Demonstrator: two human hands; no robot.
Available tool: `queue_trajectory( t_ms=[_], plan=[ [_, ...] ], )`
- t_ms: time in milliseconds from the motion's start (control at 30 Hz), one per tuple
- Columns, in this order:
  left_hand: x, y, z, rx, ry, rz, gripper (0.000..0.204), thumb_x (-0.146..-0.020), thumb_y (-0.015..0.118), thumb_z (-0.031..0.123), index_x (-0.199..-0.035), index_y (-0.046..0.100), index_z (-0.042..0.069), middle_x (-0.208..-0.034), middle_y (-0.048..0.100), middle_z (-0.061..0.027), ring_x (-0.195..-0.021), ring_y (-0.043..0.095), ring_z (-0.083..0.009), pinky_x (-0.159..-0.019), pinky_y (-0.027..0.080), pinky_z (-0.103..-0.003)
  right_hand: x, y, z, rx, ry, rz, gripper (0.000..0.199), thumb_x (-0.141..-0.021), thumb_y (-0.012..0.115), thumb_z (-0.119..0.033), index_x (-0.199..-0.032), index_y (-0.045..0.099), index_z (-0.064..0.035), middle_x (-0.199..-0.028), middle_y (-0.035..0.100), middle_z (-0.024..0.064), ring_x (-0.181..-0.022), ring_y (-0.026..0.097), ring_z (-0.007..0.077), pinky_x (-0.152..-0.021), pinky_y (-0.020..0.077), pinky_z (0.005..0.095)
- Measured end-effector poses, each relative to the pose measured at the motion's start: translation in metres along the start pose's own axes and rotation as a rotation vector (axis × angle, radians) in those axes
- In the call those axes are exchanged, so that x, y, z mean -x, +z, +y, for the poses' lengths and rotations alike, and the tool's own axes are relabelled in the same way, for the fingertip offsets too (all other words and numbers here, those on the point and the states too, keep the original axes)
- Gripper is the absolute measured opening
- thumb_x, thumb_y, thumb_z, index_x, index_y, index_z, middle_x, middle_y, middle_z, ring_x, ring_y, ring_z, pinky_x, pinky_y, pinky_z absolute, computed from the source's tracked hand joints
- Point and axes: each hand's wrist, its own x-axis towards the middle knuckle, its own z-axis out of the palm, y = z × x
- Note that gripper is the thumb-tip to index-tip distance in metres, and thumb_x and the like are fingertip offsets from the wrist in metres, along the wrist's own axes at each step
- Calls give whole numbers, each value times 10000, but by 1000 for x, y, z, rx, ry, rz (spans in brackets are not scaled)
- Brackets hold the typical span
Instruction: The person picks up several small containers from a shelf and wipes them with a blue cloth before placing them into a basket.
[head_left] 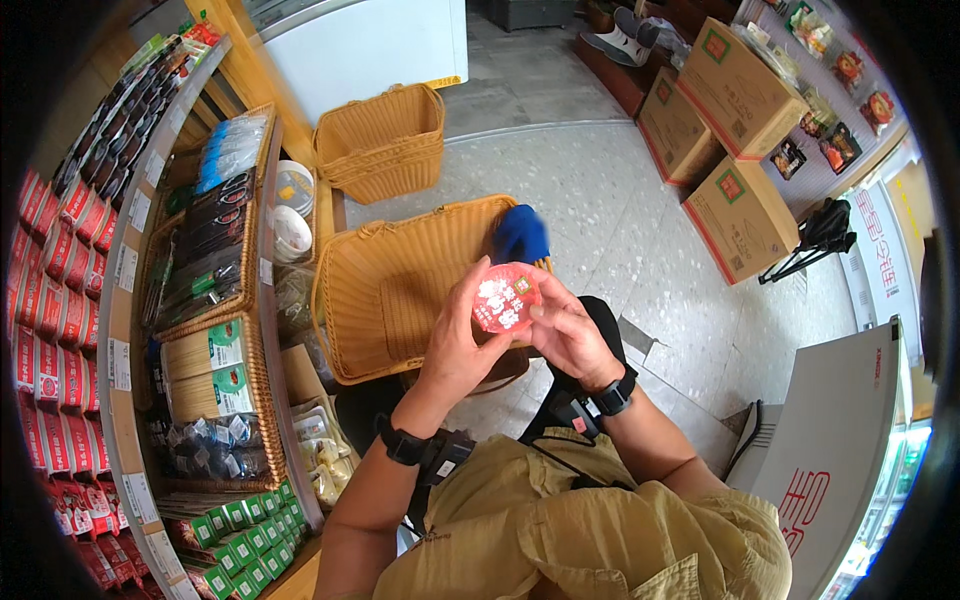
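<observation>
Holds red round pkg (503,299) btwn L hand (458,338) and R hand (574,338), approx. equally near each; circular, so no long axis. Wraps L edge w/ left fingers, pins R edge w/ right thumb; clamps from both sides w/ hands part-curled. Just beyond, mostly left: wicker basket (348,280), w/ blue item (519,234) at far R corner. Farther: 2nd basket (395,178).
</observation>
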Motion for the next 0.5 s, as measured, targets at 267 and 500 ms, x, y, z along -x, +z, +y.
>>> queue_trajectory(
  t_ms=[267,500],
  plan=[
    [5,7,1,151,-90,16,730,-699,702,59,-1309,303,17,-1247,434,-130,-1121,461,-200,-929,382,-325,2,2,-8,14,19,-6,425,-870,464,-75,-1279,352,-42,-1240,444,88,-1118,469,197,-929,410,360],
    [11,15,-4,314,-78,32,669,-740,648,30,-1311,299,15,-1203,473,-136,-1055,506,-206,-884,414,-316,2,-2,-17,182,-34,29,412,-884,485,-125,-1271,371,-44,-1214,472,82,-1102,477,176,-912,414,332]
  ],
)
